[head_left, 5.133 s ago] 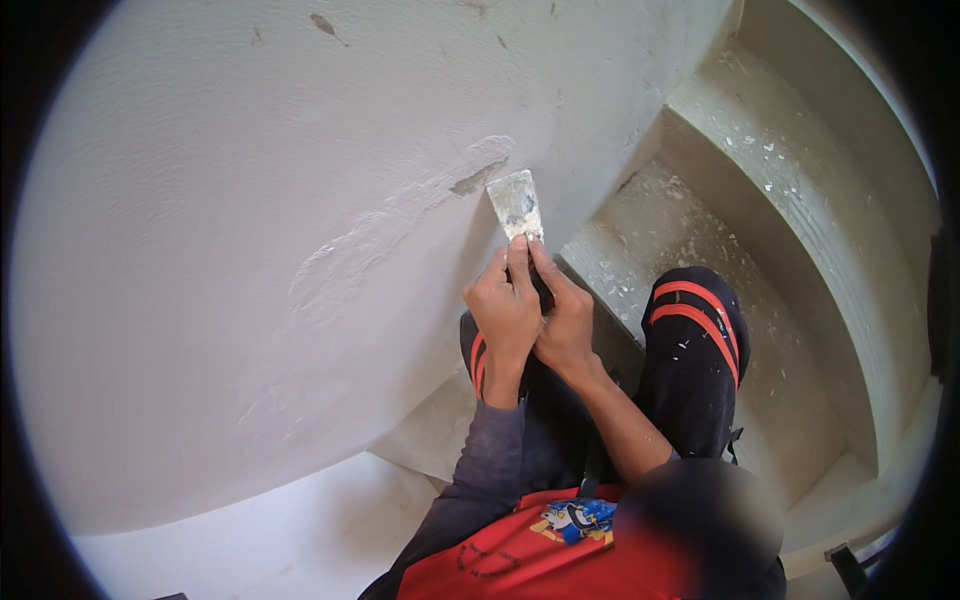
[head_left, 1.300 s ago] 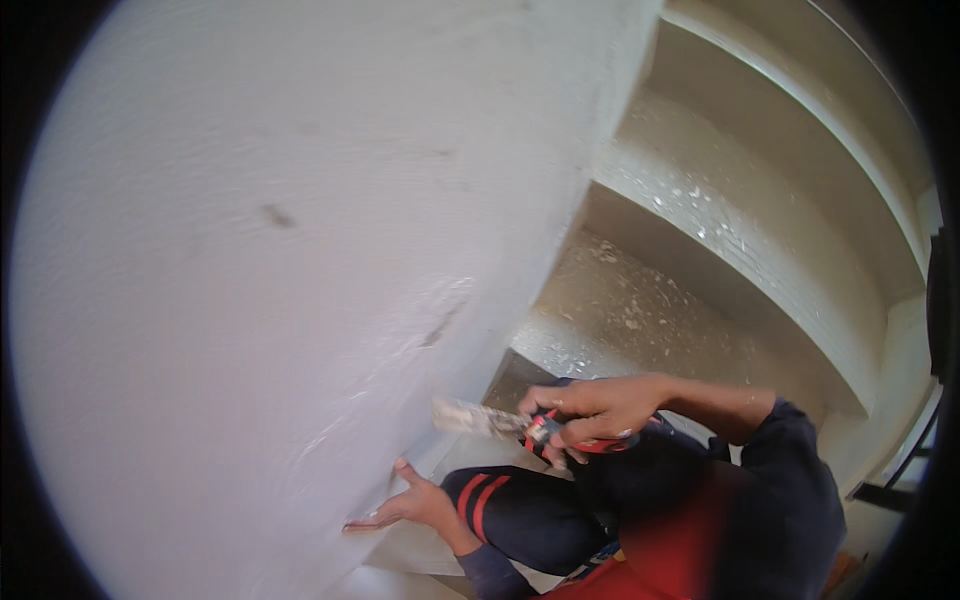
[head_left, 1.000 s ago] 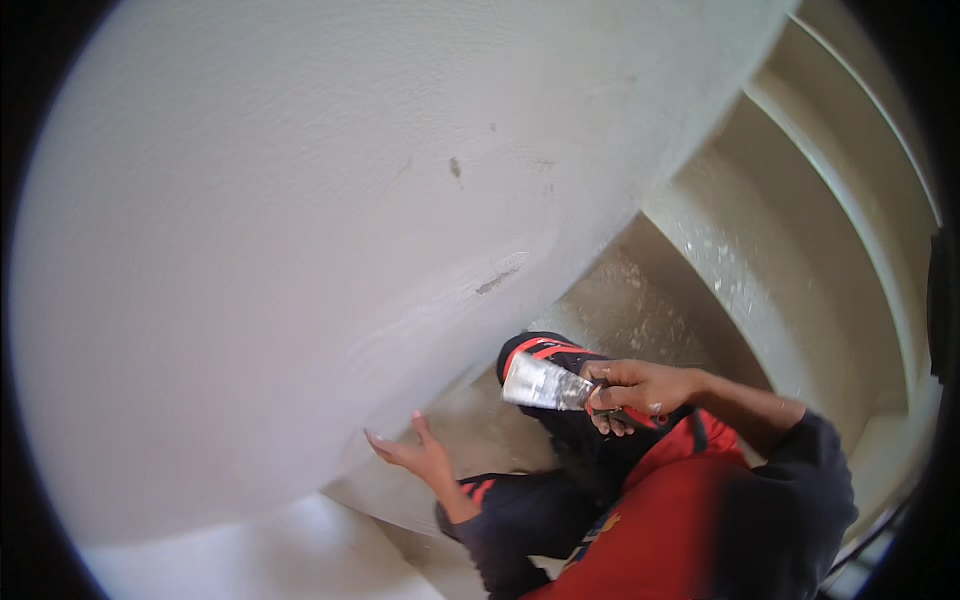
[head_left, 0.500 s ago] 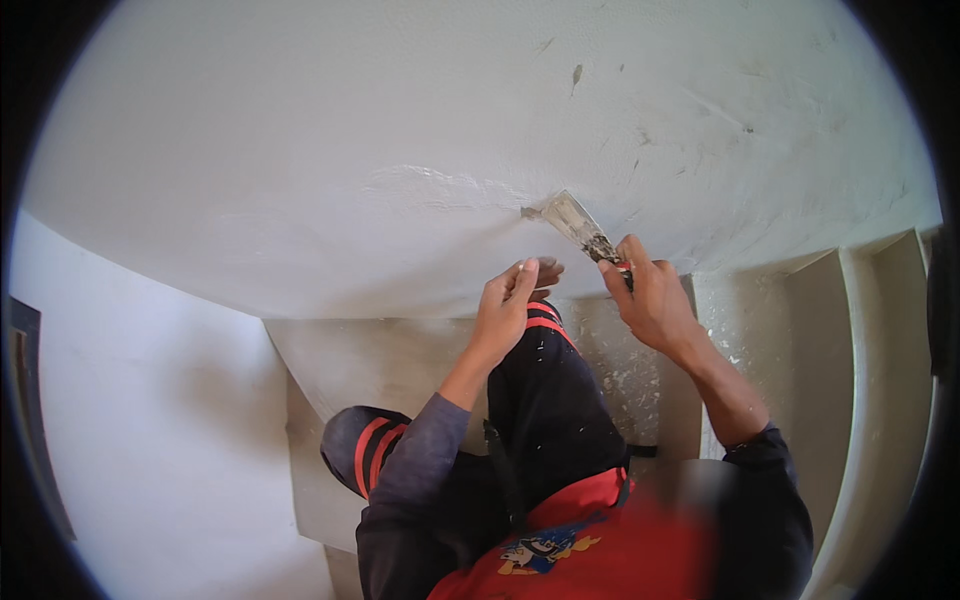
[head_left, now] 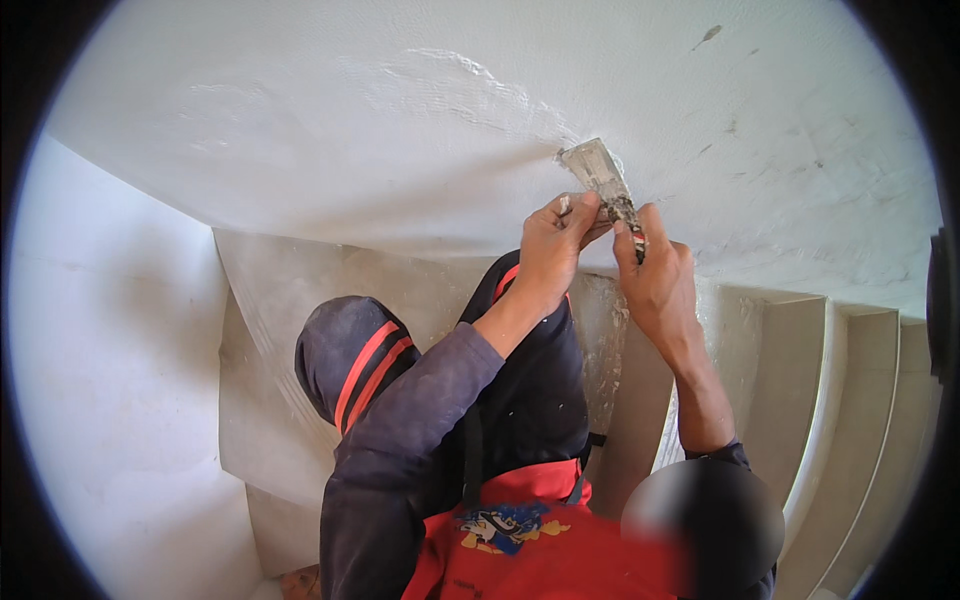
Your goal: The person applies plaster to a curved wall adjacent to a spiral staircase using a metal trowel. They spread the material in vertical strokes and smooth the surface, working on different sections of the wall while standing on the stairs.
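My right hand (head_left: pixel 660 285) is wrapped round the handle of a putty knife (head_left: pixel 598 170), its metal blade smeared with pale filler and dark marks. The blade's front edge touches the light grey wall (head_left: pixel 300 150) at the end of a wet, ridged streak of filler (head_left: pixel 470 75). Close beside it, my left hand (head_left: pixel 552 250) is closed, thumb and fingers at the lower part of the blade near the handle. A small whitish bit shows at its curled fingers; whether that is filler or a fingernail, I cannot tell.
Steps (head_left: pixel 850 400) descend or rise along the right side; which, I cannot tell. My bent knees (head_left: pixel 350 360) are close to the wall, above a dusty landing (head_left: pixel 290 300). A white wall (head_left: pixel 130 400) stands at the left. Dark chips (head_left: pixel 708 36) mark the upper wall.
My left hand has come from apart, fingers extended, to the putty knife's blade and closed there. The view has shifted, and the knife stays in my right hand against the wall.
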`<state>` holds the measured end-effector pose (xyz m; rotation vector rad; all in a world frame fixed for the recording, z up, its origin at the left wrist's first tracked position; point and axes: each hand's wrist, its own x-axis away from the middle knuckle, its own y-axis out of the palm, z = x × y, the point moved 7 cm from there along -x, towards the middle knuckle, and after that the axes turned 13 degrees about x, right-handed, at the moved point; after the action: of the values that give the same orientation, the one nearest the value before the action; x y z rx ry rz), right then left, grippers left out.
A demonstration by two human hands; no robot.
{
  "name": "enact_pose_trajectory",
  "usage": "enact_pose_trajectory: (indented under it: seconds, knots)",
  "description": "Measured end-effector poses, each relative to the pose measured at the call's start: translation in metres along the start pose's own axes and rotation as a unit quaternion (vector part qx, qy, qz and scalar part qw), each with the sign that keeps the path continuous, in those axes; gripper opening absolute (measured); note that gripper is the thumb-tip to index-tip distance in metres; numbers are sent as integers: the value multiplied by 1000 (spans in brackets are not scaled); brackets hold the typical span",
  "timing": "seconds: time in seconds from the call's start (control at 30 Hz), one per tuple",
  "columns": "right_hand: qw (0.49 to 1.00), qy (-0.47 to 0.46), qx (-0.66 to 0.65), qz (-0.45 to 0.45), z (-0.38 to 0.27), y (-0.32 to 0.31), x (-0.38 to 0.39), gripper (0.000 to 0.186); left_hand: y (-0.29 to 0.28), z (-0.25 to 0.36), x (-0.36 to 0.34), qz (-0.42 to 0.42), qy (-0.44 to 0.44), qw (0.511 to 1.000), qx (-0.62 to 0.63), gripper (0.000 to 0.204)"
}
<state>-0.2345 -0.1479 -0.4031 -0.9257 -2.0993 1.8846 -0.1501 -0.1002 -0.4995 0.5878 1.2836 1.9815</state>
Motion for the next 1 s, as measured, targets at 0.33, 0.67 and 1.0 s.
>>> enact_pose_trajectory:
  seconds: [0.33,0.67,1.0]
  knots:
    - [1000,5,9,-9,-3,1,3,21,4,-2,7,32,38,998,33,23]
    - [1000,-7,15,6,1,-2,9,23,9,-4,10,19,38,998,52,24]
    - [997,-58,-52,-13,6,2,-5,28,13,20,10,43,55,998,1,26]
